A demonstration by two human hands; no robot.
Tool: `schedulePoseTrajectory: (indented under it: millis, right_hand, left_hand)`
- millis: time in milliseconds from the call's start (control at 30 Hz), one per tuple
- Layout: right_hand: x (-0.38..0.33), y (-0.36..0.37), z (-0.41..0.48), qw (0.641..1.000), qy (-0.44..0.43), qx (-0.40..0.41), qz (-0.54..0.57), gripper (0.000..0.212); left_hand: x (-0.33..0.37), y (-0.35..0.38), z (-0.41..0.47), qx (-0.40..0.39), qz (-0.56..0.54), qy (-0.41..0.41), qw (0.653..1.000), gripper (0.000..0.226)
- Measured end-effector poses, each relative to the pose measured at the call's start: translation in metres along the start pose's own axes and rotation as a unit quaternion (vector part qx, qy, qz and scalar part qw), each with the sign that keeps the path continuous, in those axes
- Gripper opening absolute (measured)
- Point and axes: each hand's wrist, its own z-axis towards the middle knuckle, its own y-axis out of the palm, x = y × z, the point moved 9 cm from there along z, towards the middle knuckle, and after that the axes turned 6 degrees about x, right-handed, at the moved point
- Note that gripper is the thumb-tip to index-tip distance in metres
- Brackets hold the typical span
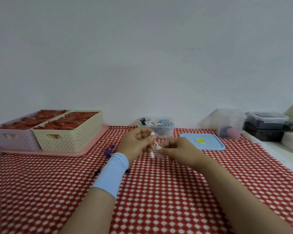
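Bagging looks barely begun | left hand (139, 142) curled round white earphone cord (152, 154) | right hand (178, 150) pinching small clear pouch (158, 153) | cord mostly outside it

Table (41, 191) w/ red-white cloth: pink tray (85, 152) far left, purple cord (108, 152) mid, clear box (166, 132) at back, blue lid (211, 145) & 1 clear tub (230, 125) to the right.

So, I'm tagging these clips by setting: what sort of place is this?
Likely a packing or sorting station on a home table: a patterned tablecloth, a cream basket full of red packets, a clear tub of coiled cables, and a white cable gripped in the left hand.
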Motion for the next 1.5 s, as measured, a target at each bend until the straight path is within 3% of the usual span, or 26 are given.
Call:
schedulePoseTrajectory:
  millis: [167, 433, 567, 733, 1033, 1267, 1400, 1500]
  right_hand:
    - [-0.002, -0.003, -0.002, 0.999, 0.018, 0.015, 0.023, 0.015]
    - [-0.001, -0.006, 0.006, 0.999, 0.025, 0.029, 0.029, 0.011]
    - [-0.014, -0.026, 0.029, 0.996, 0.019, 0.081, 0.026, 0.006]
    - [-0.033, -0.054, 0.079, 0.987, -0.031, 0.134, -0.079, 0.007]
    - [-0.036, -0.034, 0.178, 0.959, -0.052, 0.089, -0.265, 0.022]
    - [-0.021, 0.005, 0.223, 0.94, -0.058, 0.03, -0.335, 0.026]
    - [-0.011, 0.02, 0.231, 0.939, -0.056, 0.001, -0.34, 0.021]
    - [-0.008, 0.02, 0.234, 0.944, -0.057, 0.01, -0.324, 0.021]
  left_hand:
    - [-0.001, -0.003, -0.001, 0.011, -0.003, -0.004, 1.0, 0.016]
    - [-0.002, -0.015, 0.003, 0.072, 0.003, -0.015, 0.997, 0.016]
    - [0.013, -0.015, 0.028, 0.069, 0.055, -0.012, 0.996, 0.024]
    - [0.033, -0.016, 0.079, 0.063, 0.218, -0.001, 0.974, 0.01]
    - [0.01, -0.032, 0.149, 0.027, 0.357, -0.024, 0.933, 0.016]
    - [-0.026, -0.031, 0.169, -0.058, 0.45, -0.01, 0.891, 0.003]
    - [-0.021, -0.047, 0.176, 0.007, 0.445, 0.026, 0.895, 0.017]
    - [-0.019, -0.059, 0.177, 0.051, 0.424, 0.043, 0.903, 0.014]
